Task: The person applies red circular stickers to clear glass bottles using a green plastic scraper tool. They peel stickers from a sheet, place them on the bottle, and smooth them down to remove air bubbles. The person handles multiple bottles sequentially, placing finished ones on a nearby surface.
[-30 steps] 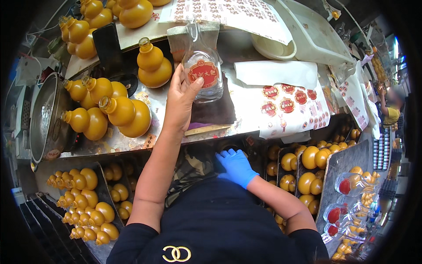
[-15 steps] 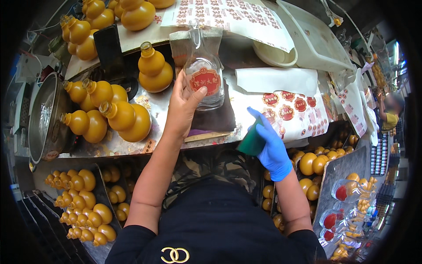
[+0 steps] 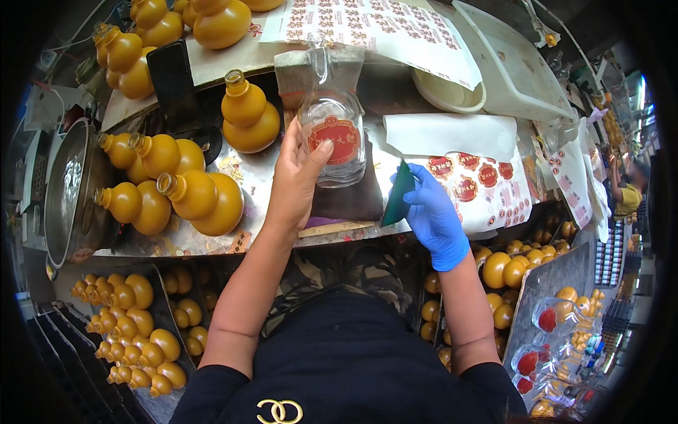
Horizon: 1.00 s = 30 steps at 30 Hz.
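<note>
My bare left hand [image 3: 295, 177] grips a clear glass bottle [image 3: 332, 131] that lies on a dark mat on the bench, thumb pressed on its round red label. My right hand [image 3: 432, 212], in a blue glove, holds a dark green flat scraper [image 3: 397, 194] upright just right of the bottle, near the bench's front edge. A sheet of round red stickers [image 3: 473, 180] lies right beside the gloved hand.
Yellow gourd-shaped bottles [image 3: 191, 201] stand on the left of the bench and fill crates [image 3: 134, 325] below. A metal pot [image 3: 67, 187] sits far left. White trays [image 3: 508, 71] and sticker sheets [image 3: 381, 25] lie behind. Labelled bottles [image 3: 544, 325] lie lower right.
My gloved right hand has risen from below the bench edge, bringing the green scraper up next to the bottle. My left hand has stayed on the bottle.
</note>
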Tool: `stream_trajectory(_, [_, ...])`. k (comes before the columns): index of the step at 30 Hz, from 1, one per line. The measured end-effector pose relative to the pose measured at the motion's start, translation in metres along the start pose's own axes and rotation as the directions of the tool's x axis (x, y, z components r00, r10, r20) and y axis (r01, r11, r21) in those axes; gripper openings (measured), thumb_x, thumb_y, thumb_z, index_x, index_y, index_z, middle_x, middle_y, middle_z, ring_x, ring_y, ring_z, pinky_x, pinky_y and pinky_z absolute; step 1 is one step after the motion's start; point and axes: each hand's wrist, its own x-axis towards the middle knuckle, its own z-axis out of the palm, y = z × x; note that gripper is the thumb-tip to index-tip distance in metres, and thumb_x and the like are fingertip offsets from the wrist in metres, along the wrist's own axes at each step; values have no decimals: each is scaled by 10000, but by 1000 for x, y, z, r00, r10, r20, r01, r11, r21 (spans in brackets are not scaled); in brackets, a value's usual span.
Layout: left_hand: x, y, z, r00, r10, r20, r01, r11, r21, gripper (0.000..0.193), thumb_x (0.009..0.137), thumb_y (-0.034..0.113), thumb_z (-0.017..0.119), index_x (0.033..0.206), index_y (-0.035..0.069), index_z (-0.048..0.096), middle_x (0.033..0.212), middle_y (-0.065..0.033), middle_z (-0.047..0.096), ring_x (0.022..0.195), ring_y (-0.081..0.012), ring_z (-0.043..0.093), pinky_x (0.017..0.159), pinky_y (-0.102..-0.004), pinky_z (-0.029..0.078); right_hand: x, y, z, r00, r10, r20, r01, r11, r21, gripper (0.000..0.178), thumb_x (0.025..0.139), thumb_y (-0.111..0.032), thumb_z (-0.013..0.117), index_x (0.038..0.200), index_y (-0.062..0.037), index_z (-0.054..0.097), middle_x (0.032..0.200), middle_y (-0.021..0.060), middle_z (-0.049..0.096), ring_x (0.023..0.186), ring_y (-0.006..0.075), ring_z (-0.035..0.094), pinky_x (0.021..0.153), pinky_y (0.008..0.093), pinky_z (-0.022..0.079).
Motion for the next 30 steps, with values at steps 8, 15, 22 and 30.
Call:
stream_trajectory(8, [1, 0, 0, 1000, -13, 17, 13, 1000, -21, 740, 891, 139, 637, 1464, -38, 203, 1406, -160, 414, 1307, -218, 419, 1108, -336, 308, 15, -16, 17, 992, -124, 8, 124, 992, 21, 332, 892, -41, 636, 1205, -1, 534, 1114, 92, 628, 999, 164, 621, 884, 296, 508])
stream_trajectory(15, [0, -4, -11, 991, 6, 137, -16, 997, 74, 1053, 807, 91, 713, 1497, -31, -72, 1482, -205, 271, 1374, -266, 322, 1135, -364, 258, 30, -43, 62, 862, -299, 409, 504, 584, -636, 309, 923, -78, 609, 1218, -32, 529, 1084, 81, 629, 1001, 144, 606, 875, 287, 491])
stream_trajectory(22, [3, -8, -11, 990, 12, 140, -17, 999, 35, 1113, 787, 82, 748, 1497, -25, -103, 1514, -210, 217, 1397, -267, 279, 1147, -361, 224, 91, -60, 83, 561, -407, 721, 784, -19, -621, 221, 841, -73, 649, 1048, -48, 576, 978, 155, 600, 897, 372, 586, 785, 401, 493])
stream_trajectory(30, [-15, 14, -37, 993, -19, 118, 4, 992, 127, 777, 903, 165, 434, 1521, -1, -7, 1553, -212, 195, 1456, -285, 179, 1171, -366, 182, 30, -24, 62, 442, -242, 864, 808, -311, -501, 186, 784, -97, 668, 963, -134, 639, 887, 32, 651, 781, 232, 627, 689, 353, 495])
